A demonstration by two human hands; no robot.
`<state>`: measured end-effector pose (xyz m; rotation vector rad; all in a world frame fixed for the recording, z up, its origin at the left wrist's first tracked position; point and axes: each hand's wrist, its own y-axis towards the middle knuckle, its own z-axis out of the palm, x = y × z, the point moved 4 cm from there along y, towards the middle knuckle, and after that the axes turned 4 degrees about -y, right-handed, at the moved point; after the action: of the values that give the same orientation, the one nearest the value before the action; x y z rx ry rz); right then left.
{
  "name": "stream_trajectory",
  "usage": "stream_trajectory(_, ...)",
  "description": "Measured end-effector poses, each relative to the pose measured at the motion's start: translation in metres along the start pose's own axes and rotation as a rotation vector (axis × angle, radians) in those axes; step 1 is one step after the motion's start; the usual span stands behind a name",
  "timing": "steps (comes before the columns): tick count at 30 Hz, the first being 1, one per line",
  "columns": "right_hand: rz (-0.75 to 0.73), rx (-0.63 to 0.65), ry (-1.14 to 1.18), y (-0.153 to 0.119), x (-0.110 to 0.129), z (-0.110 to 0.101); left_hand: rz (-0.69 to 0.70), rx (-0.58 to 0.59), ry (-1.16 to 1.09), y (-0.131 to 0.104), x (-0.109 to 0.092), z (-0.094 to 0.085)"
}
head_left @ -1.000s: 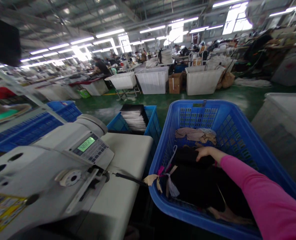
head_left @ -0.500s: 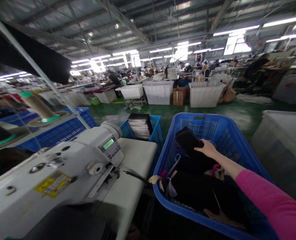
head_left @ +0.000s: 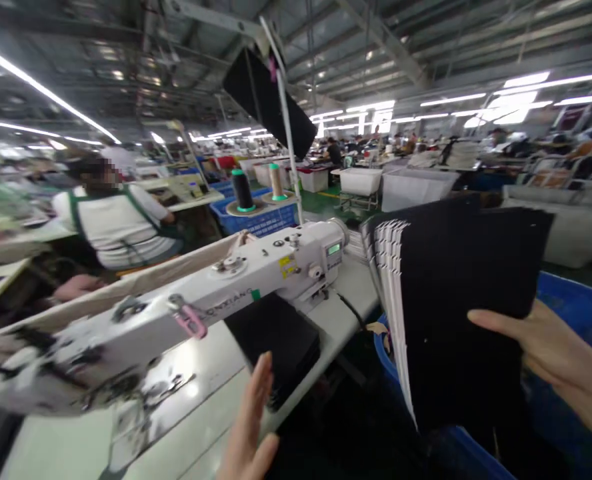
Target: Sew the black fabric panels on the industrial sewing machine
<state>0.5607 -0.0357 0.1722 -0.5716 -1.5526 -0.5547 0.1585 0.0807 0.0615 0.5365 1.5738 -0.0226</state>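
Note:
My right hand (head_left: pixel 551 347) grips a thick stack of black fabric panels (head_left: pixel 461 287), with the thumb on the near face and the other fingers mostly hidden behind. White layered edges show along the stack's left side. It is held upright above the blue basket (head_left: pixel 576 300). Low in the middle, my left hand (head_left: pixel 251 427) is open and holds nothing, its fingers pointing up. Just beyond it, another pile of black panels (head_left: pixel 281 340) lies on the sewing table (head_left: pixel 211 413), beside the white sewing machine (head_left: pixel 256 273).
Thread cones (head_left: pixel 242 190) stand behind the machine, near a slanting metal pole (head_left: pixel 289 133) with a black panel hanging by it. A co-worker (head_left: pixel 119 220) sits at the left. White bins (head_left: pixel 416 190) stand farther back.
My view has swung left. My right hand has lifted the black stack out of the blue basket and brought it nearer the table. My left hand has come into view.

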Motion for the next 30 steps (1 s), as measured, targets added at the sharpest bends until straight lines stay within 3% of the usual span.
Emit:
stream_trajectory(3,0.138,0.417,0.042,-0.041,-0.005,0.089,-0.096,0.086,-0.43,-0.007,-0.022,0.05)
stream_trajectory(5,0.178,0.637,0.09,-0.062,-0.013,0.142,-0.207,0.001,-0.524,-0.019,-0.029,0.062)
stream_trajectory(7,0.227,0.729,0.127,-0.075,-0.023,0.184,-0.315,-0.187,-0.475,-0.035,-0.027,0.054)
stream_trajectory(9,0.294,0.767,0.134,-0.083,-0.034,0.214,-0.374,-0.365,-0.422,-0.048,-0.022,0.035)
stream_trajectory(11,0.351,0.807,0.133,-0.088,-0.043,0.235,-0.409,-0.45,-0.466,-0.056,-0.016,0.016)
stream_trajectory(13,0.363,0.882,0.119,-0.089,-0.05,0.25,-0.459,-0.485,-0.555,-0.058,-0.012,0.003)
stream_trajectory(15,0.277,0.987,0.032,-0.081,-0.056,0.262,-0.503,-0.511,-0.647,-0.057,-0.01,-0.006)
stream_trajectory(17,-0.005,1.01,-0.161,-0.062,-0.062,0.271,-0.544,-0.538,-0.713,-0.056,-0.01,-0.012)
stream_trajectory(19,-0.427,0.843,-0.393,-0.037,-0.067,0.276,-0.603,-0.569,-0.749,-0.055,-0.009,-0.019)
stream_trajectory(20,-0.513,0.789,-0.432,-0.025,-0.074,0.278,-0.643,-0.582,-0.76,-0.055,-0.008,-0.022)
stream_trajectory(24,-0.664,0.721,-0.498,-0.001,-0.107,0.286,-0.799,-0.577,-0.835,-0.052,0.001,-0.033)
stream_trajectory(27,-0.724,0.708,-0.516,0.0,-0.125,0.286,-0.755,-0.504,-0.882,-0.033,0.006,-0.045)
stream_trajectory(30,-0.746,0.703,-0.512,0.0,-0.132,0.284,-0.717,-0.435,-0.784,0.0,0.016,-0.06)
